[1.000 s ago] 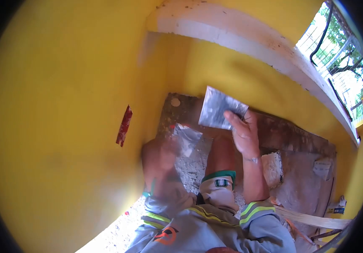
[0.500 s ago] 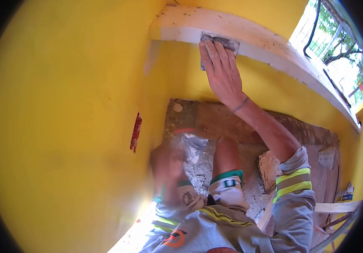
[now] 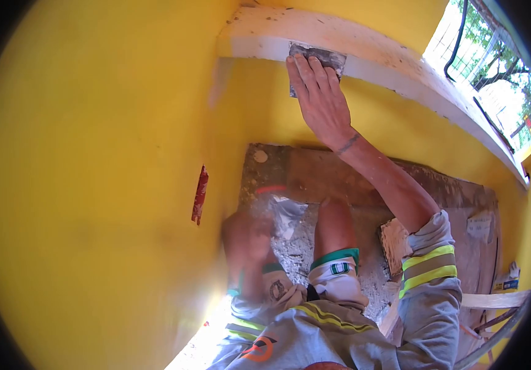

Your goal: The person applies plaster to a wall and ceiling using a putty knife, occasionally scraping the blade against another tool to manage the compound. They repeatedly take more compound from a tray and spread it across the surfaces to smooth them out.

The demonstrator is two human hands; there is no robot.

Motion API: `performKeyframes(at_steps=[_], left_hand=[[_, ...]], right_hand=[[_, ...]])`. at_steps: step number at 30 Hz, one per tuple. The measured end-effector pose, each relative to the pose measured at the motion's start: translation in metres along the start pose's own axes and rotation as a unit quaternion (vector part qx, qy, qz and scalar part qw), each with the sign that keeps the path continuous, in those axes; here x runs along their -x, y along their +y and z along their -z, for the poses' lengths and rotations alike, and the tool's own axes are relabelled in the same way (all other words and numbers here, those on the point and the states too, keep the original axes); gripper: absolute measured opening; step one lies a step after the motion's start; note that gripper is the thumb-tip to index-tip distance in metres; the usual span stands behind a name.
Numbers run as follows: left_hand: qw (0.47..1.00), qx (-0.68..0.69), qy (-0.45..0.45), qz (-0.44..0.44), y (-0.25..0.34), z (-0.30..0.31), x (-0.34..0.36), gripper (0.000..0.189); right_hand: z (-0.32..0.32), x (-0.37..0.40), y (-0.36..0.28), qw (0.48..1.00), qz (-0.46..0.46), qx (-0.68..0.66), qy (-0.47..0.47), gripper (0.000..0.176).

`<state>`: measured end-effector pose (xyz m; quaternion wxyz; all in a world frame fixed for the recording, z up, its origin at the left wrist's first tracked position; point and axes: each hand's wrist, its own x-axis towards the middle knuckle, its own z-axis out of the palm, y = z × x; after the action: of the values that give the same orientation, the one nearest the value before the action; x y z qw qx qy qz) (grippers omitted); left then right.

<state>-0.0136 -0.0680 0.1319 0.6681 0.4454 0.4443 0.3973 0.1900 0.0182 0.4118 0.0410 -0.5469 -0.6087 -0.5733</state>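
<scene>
My right hand (image 3: 322, 98) reaches up to the white ledge (image 3: 250, 46), fingers stretched over a flat, dark, stained square plate (image 3: 318, 54). The plate's upper part lies against the ledge's front face, and its lower left corner shows beside my fingers. Whether it is a blade or an abrasive sheet I cannot make out; my thumb is hidden. Low on the left, near my knee, my left hand (image 3: 253, 231) is smeared by blur, so its fingers cannot be read. A red strip (image 3: 271, 189) and a pale blurred shape show just above it.
A yellow wall (image 3: 93, 154) with a red-brown gouge (image 3: 200, 194) stands close on the left. Below the ledge, a brown board (image 3: 327, 172) leans near the wall. A rough block (image 3: 395, 246) lies by my right arm. A barred window (image 3: 493, 68) opens at upper right.
My right hand and the plate have shifted slightly left and up along the ledge. My left hand stays low and blurred in both frames.
</scene>
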Motion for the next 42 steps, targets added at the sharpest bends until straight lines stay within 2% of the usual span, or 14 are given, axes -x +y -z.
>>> performKeyframes(at_steps=[5, 19, 22, 26, 28, 31, 35, 42], left_hand=[[1.000, 0.003, -0.009, -0.029, -0.007, 0.006, -0.004, 0.044], [0.999, 0.000, -0.003, -0.042, -0.006, 0.006, -0.006, 0.036], [0.999, -0.008, -0.001, -0.048, -0.007, 0.006, -0.007, 0.035], [0.998, -0.010, 0.002, -0.056, -0.012, 0.006, -0.009, 0.033], [0.999, -0.004, -0.010, -0.052, -0.013, 0.005, -0.008, 0.032], [0.998, 0.011, -0.042, -0.046, -0.011, 0.001, -0.008, 0.030], [0.995, 0.043, -0.081, -0.049, -0.008, -0.001, -0.006, 0.029], [0.991, -0.111, -0.023, -0.071, -0.035, 0.015, -0.015, 0.035]], right_hand=[[-0.003, 0.002, 0.003, 1.000, 0.001, -0.005, 0.006, 0.052], [-0.020, 0.004, -0.004, 1.000, -0.021, 0.003, 0.003, 0.053], [-0.019, 0.014, -0.014, 0.998, -0.030, -0.028, -0.039, 0.056], [-0.004, 0.018, -0.018, 0.997, -0.036, -0.055, -0.032, 0.057], [0.002, 0.010, -0.011, 0.998, -0.047, -0.034, -0.003, 0.057], [-0.007, 0.000, -0.002, 0.999, -0.021, 0.033, -0.010, 0.056], [-0.013, -0.002, -0.005, 1.000, -0.015, 0.026, -0.003, 0.056], [-0.016, -0.003, -0.010, 0.999, -0.040, 0.017, -0.013, 0.057]])
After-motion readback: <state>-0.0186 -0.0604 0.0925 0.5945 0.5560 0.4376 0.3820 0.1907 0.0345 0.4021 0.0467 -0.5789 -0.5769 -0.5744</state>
